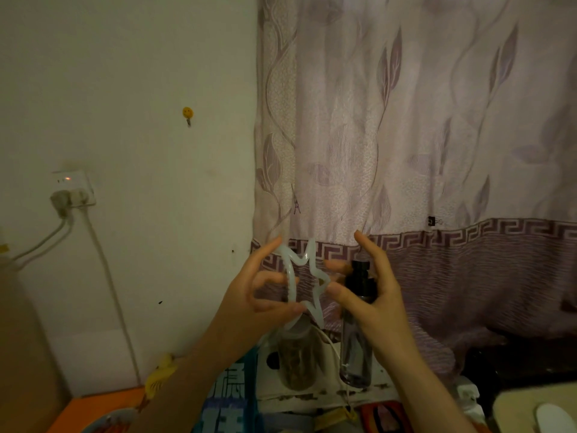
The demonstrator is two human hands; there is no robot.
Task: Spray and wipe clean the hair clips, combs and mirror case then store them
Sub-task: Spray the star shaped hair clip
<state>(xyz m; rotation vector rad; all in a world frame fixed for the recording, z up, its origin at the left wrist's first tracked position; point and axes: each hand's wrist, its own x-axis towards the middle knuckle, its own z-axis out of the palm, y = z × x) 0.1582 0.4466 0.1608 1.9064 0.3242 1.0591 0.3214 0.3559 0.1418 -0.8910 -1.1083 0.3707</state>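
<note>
A translucent white star-shaped hair clip (304, 281) is held up in front of the curtain. My left hand (256, 295) pinches its left and lower edge between thumb and curled fingers. My right hand (371, 285) holds the clip's right point with its thumb and a fingertip, index finger raised. Behind my right hand stands a spray bottle (357, 326) with a black cap and a clear, dark-tinted body. No combs or mirror case can be made out.
A clear jar (296, 359) with brown contents stands left of the bottle on a cluttered surface (312, 398). A patterned curtain (437, 135) hangs behind. On the left wall, a socket (73, 189) with cables. An orange tabletop (93, 407) lies lower left.
</note>
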